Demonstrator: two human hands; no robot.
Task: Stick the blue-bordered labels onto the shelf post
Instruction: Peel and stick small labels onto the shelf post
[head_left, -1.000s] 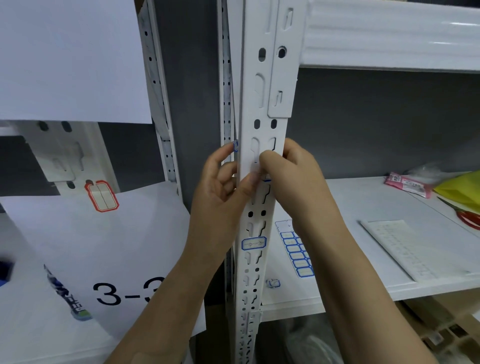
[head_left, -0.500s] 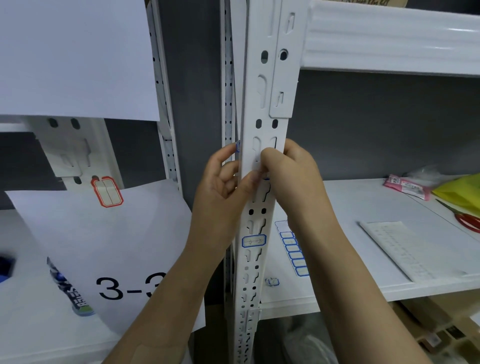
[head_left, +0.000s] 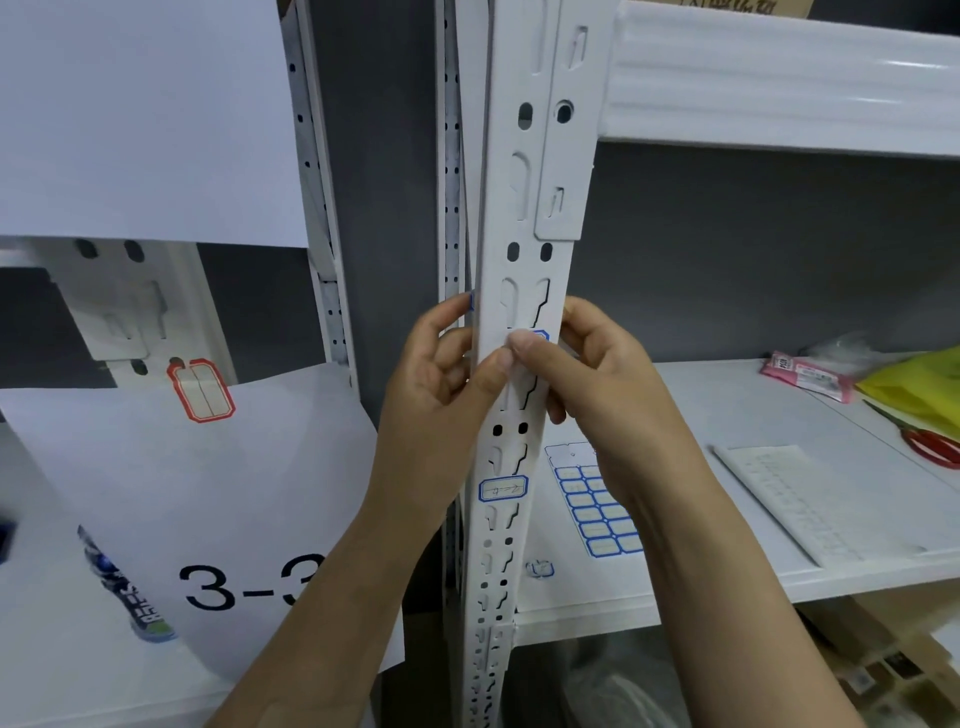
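Observation:
A white perforated shelf post (head_left: 524, 228) runs down the middle of the view. One blue-bordered label (head_left: 502, 489) is stuck on its front, lower down. My left hand (head_left: 441, 384) and my right hand (head_left: 587, 374) meet on the post at mid height, both thumbs pressing a second blue-bordered label (head_left: 537, 335); only its top right corner shows. A further bit of blue label (head_left: 470, 301) peeks out at my left fingertips, on the post's left side. The label sheet (head_left: 597, 509) lies on the right shelf, partly behind my right wrist.
A crumpled blue label (head_left: 539, 568) and a white perforated strip (head_left: 784, 499) lie on the right shelf (head_left: 701, 582), with red scissors (head_left: 930, 444), a yellow bag and a pink packet at the far right. On the left hang a "3-3" paper (head_left: 156, 499) and a red-bordered label (head_left: 200, 389).
My thumbs have shifted slightly on the label, uncovering its blue top right corner. The view has drifted a little; both hands stay at the same spot on the post.

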